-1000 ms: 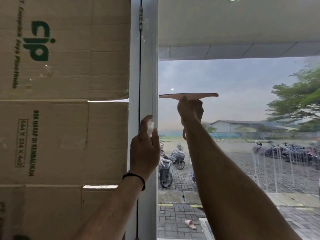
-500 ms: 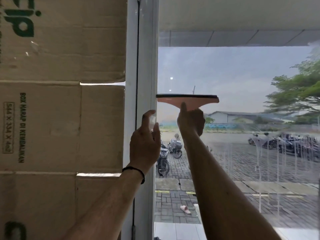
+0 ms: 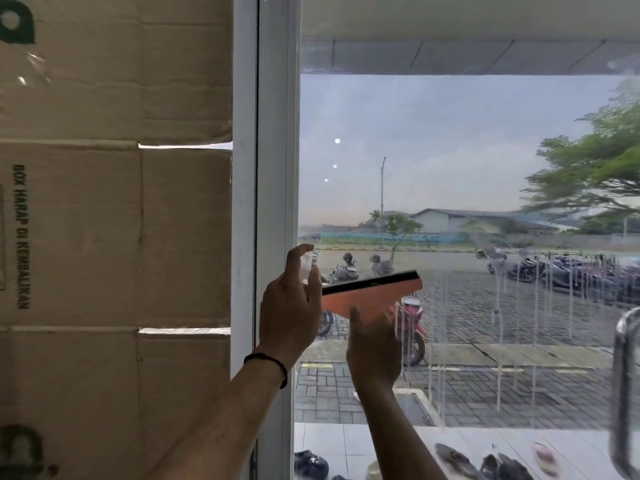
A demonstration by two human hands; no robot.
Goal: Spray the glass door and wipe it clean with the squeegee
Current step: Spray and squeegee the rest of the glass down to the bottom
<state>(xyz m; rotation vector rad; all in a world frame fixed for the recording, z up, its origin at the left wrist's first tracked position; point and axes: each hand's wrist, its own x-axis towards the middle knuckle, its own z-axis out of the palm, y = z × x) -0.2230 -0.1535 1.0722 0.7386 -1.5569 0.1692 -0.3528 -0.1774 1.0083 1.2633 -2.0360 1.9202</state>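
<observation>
right hand (image 3: 375,344) grips squeegee (image 3: 372,293), seemingly on glass (image 3: 450,161).

One head-worn view faces straight forward, close to the clear glass door (image 3: 450,168). Its white metal frame (image 3: 273,168) stands left of centre.

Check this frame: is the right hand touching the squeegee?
Touching. The head view shows the right hand gripping the squeegee from below, one finger lying up against its orange body.
</observation>
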